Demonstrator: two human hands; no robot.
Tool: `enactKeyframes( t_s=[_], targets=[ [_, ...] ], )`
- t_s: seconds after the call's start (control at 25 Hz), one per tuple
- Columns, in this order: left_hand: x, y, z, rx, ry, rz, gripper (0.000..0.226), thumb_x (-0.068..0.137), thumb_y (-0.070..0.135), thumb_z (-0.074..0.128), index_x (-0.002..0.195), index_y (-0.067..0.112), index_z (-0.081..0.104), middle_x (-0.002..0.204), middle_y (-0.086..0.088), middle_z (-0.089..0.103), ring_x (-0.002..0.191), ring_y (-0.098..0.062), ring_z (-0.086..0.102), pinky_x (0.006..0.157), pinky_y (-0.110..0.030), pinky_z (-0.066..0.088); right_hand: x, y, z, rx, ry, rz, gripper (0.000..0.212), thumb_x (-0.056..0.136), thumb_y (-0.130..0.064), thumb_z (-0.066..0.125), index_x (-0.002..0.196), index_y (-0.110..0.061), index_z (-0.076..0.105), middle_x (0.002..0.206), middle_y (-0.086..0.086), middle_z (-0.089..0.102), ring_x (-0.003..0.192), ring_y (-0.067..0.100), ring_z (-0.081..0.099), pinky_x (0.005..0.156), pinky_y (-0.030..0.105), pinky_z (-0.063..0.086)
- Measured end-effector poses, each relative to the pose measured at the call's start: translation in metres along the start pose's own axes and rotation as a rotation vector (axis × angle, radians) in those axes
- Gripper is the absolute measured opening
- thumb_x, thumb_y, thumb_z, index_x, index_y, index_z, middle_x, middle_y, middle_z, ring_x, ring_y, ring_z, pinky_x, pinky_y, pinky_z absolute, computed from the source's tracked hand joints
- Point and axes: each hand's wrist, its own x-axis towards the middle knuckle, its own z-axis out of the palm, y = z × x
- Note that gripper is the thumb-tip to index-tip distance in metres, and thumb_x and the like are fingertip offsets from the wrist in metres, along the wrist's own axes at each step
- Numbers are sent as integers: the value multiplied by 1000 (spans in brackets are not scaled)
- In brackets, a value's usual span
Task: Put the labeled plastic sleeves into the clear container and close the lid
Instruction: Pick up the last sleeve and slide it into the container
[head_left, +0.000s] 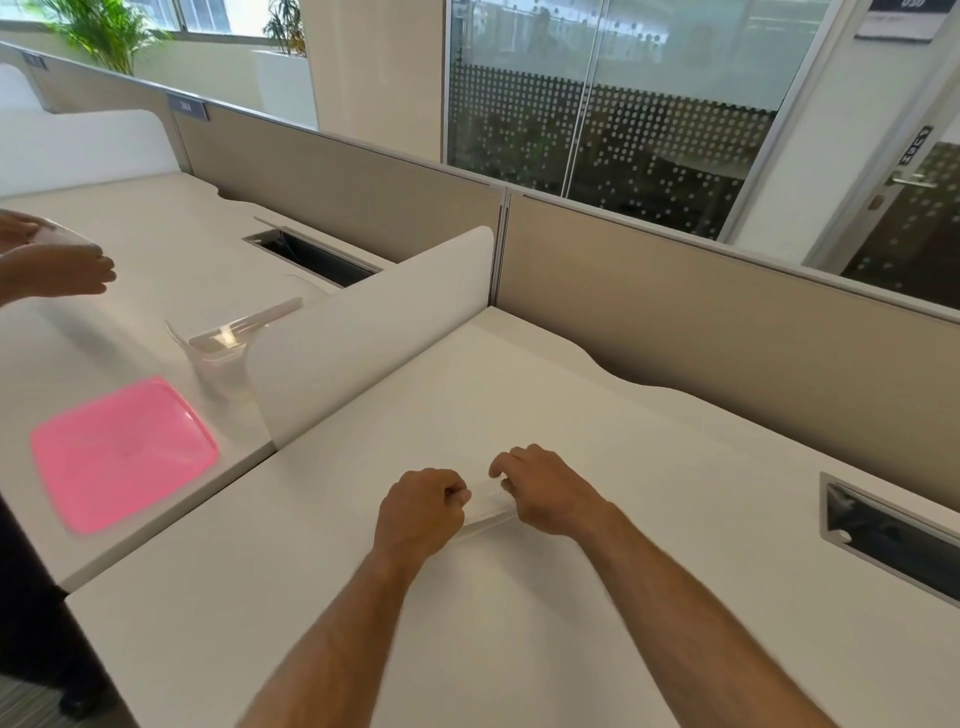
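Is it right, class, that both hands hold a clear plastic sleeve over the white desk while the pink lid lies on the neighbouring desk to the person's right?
One detail is wrong. The head view shows the pink lid on the neighbouring desk to the person's left, not right. The rest stands: the left hand and right hand hold the clear plastic sleeve over the white desk.

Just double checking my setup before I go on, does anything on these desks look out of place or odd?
Nothing looks spilled or damaged. One oddity: the clear container and pink lid sit on the neighbouring desk, beyond the white divider, while both hands, left hand and right hand, hold a plastic sleeve on this desk.
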Motion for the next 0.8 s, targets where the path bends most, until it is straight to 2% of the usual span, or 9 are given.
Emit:
enactKeyframes(
  t_s=[0.04, 0.16, 0.24, 0.36, 0.48, 0.56, 0.64, 0.72, 0.8],
  targets=[
    [-2, 5, 1, -22, -13, 10, 14, 89, 25, 61, 87, 26, 75, 83, 10, 74, 78, -14, 65, 72, -30, 53, -9, 2, -2, 29, 5, 12, 32, 95, -31, 49, 126, -21, 51, 118, -1, 58, 107, 21, 48, 93, 31, 38],
    [-5, 19, 3, -82, -45, 27, 16, 86, 19, 61, 81, 25, 75, 75, 11, 72, 73, -13, 65, 69, -28, 53, -36, 10, -9, 68, -32, 8, 70, 77, -58, 61, 136, -27, 40, 121, -7, 51, 110, 14, 43, 98, 27, 31],
    [-6, 28, 3, -123, -86, 40, 17, 85, 17, 62, 80, 24, 76, 70, 12, 68, 71, -10, 65, 67, -25, 51, -52, 17, -10, 18, -45, 4, 84, 70, -58, 68, 141, -28, 35, 124, -8, 47, 112, 13, 40, 102, 27, 31],
    [-8, 41, 5, -194, -175, 42, 14, 84, 16, 66, 78, 20, 77, 70, 12, 69, 63, -3, 62, 67, -22, 50, -76, 28, -9, 19, -3, 35, 77, 72, -44, 73, 139, -28, 36, 129, -10, 46, 114, 14, 43, 102, 28, 36],
    [-14, 53, 11, -289, -293, 4, 11, 82, 16, 69, 74, 17, 76, 73, 6, 71, 48, 0, 59, 48, -16, 46, -104, 39, -13, 91, 39, 97, 60, 73, -41, 73, 124, -31, 44, 121, -14, 49, 108, 12, 50, 90, 28, 44],
    [-19, 59, 16, -364, -369, -42, 7, 80, 17, 73, 73, 15, 75, 72, 2, 72, 47, -3, 61, 43, -17, 44, -122, 44, -16, 135, 36, 138, 53, 71, -44, 73, 116, -33, 47, 115, -15, 52, 105, 10, 52, 87, 27, 46],
    [-24, 65, 20, -448, -438, -99, 9, 78, 18, 78, 74, 10, 75, 65, 3, 71, 52, -11, 66, 49, -22, 50, -141, 48, -19, 197, 38, 183, 50, 69, -46, 73, 113, -33, 53, 112, -16, 55, 102, 5, 54, 87, 25, 47],
    [-27, 71, 27, -581, -500, -153, 17, 78, 18, 81, 76, 3, 74, 60, 4, 68, 59, -15, 69, 65, -30, 61, -160, 51, -21, 291, 56, 240, 49, 66, -46, 76, 111, -32, 60, 107, -18, 56, 97, 0, 55, 85, 19, 46],
    [-30, 77, 33, -703, -546, -183, 29, 81, 28, 80, 76, 0, 74, 68, -3, 72, 66, -20, 71, 74, -32, 61, -179, 54, -22, 400, 83, 324, 46, 63, -43, 80, 105, -33, 66, 102, -21, 59, 95, -5, 56, 83, 14, 45]
  ],
)
